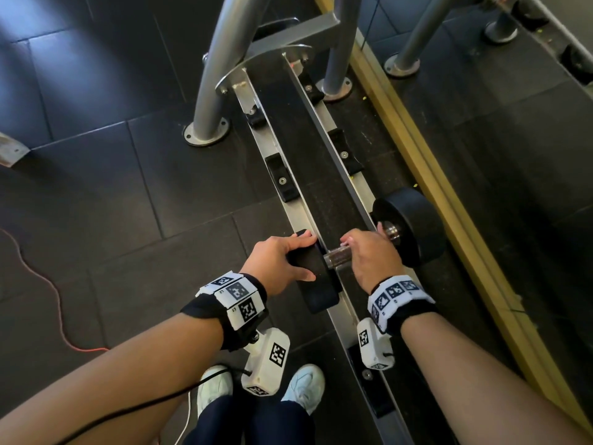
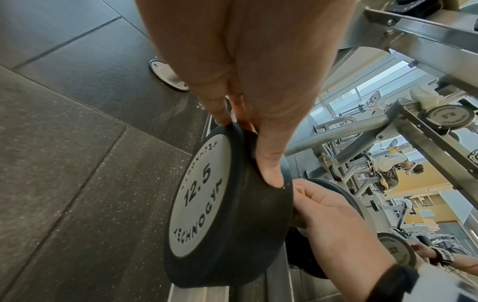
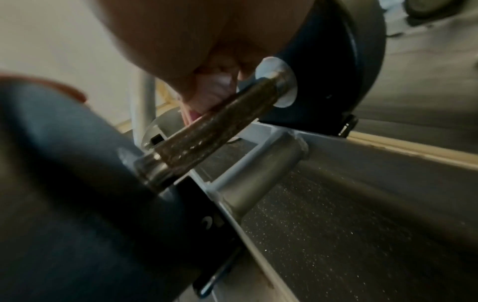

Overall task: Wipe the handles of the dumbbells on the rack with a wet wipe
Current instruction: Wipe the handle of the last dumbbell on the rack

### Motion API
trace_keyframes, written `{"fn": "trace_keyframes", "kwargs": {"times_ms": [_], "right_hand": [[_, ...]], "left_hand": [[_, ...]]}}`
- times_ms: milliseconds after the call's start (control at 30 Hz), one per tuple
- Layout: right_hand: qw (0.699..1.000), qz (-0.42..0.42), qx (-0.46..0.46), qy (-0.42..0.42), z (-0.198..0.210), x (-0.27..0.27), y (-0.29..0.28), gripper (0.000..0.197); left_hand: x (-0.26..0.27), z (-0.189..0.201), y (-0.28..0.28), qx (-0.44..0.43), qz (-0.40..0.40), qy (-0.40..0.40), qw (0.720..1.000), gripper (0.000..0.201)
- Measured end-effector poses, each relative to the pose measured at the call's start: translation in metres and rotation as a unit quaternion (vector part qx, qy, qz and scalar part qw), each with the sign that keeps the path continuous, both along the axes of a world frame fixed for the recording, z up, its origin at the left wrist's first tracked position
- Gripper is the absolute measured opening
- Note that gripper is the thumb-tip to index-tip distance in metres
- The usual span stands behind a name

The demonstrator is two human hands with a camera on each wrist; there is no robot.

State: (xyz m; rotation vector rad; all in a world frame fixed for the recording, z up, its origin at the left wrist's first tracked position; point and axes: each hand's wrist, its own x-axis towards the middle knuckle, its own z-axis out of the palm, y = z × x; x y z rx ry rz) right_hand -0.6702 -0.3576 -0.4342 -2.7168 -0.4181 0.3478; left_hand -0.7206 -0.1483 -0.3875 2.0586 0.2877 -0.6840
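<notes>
A black 12.5 dumbbell lies across the two rails of the low rack [image 1: 290,200]. My left hand [image 1: 282,258] [image 2: 245,81] grips its near head [image 1: 317,290] [image 2: 207,204], fingers over the rim and thumb on the side. My right hand [image 1: 369,255] [image 2: 331,220] [image 3: 207,40] is wrapped round the knurled metal handle [image 1: 337,256] [image 3: 214,134], close to the far head [image 1: 414,226] [image 3: 336,71]. Something pale shows under the right fingers in the right wrist view; I cannot tell whether it is a wipe.
Empty black saddles [image 1: 282,181] [image 1: 345,152] sit on the rails further along. Grey rack posts [image 1: 211,91] stand bolted to the dark rubber floor. A mirror with a wooden base [image 1: 417,155] runs behind the rack. An orange cable [image 1: 48,284] trails at left. Upper tiers hold more dumbbells [image 2: 450,118].
</notes>
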Motion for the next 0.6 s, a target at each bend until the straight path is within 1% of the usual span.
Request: {"fn": "trace_keyframes", "kwargs": {"times_ms": [33, 100, 200, 233, 267, 300, 333, 367, 400, 433, 467, 500, 533, 600], "right_hand": [[1.000, 0.012, 0.012, 0.008, 0.001, -0.004, 0.001, 0.021], [0.996, -0.003, 0.059, 0.065, 0.009, -0.007, 0.003, 0.027], [0.969, -0.053, 0.147, 0.193, 0.019, 0.001, 0.001, 0.030], [0.959, -0.075, 0.173, 0.210, 0.020, 0.006, -0.001, 0.031], [0.955, -0.101, 0.191, 0.203, 0.021, 0.013, -0.003, 0.031], [0.958, -0.123, 0.191, 0.173, 0.021, 0.018, -0.006, 0.031], [0.966, -0.135, 0.171, 0.136, 0.021, 0.025, -0.008, 0.030], [0.977, -0.126, 0.133, 0.110, 0.020, 0.030, -0.011, 0.025], [0.986, -0.096, 0.072, 0.115, 0.018, 0.034, -0.012, 0.027], [0.988, -0.055, -0.021, 0.145, 0.015, 0.035, -0.011, 0.039], [0.980, -0.024, -0.107, 0.168, 0.012, 0.033, -0.010, 0.050], [0.977, -0.011, -0.150, 0.155, 0.008, 0.028, -0.008, 0.053], [0.982, -0.012, -0.145, 0.119, 0.005, 0.023, -0.005, 0.049], [0.994, -0.023, -0.096, 0.048, 0.001, 0.011, 0.003, 0.037]], "left_hand": [[0.000, 0.000, 0.000, 0.000, 0.000, 0.001, 1.000, 0.073], [0.000, -0.001, 0.000, 0.000, -0.001, 0.005, 1.000, 0.073], [0.000, -0.001, -0.001, 0.000, 0.002, 0.003, 1.000, 0.073], [0.001, -0.002, -0.001, 0.000, 0.003, 0.002, 1.000, 0.073], [0.001, -0.002, -0.001, 0.001, 0.003, 0.001, 1.000, 0.073], [0.001, -0.002, -0.001, 0.001, 0.002, 0.001, 1.000, 0.073], [0.001, -0.003, -0.001, 0.000, 0.001, 0.003, 1.000, 0.073], [0.001, -0.003, -0.001, 0.000, 0.000, 0.005, 1.000, 0.073], [0.001, -0.003, -0.001, 0.000, -0.001, 0.006, 1.000, 0.073], [0.001, -0.003, 0.000, 0.000, -0.001, 0.006, 1.000, 0.074], [0.001, -0.003, 0.000, 0.000, 0.000, 0.005, 1.000, 0.074], [0.001, -0.003, 0.000, -0.001, 0.003, 0.004, 1.000, 0.073], [0.001, -0.003, 0.000, -0.003, 0.004, 0.004, 1.000, 0.073], [0.001, -0.002, -0.001, -0.002, 0.003, 0.004, 1.000, 0.073]]}}
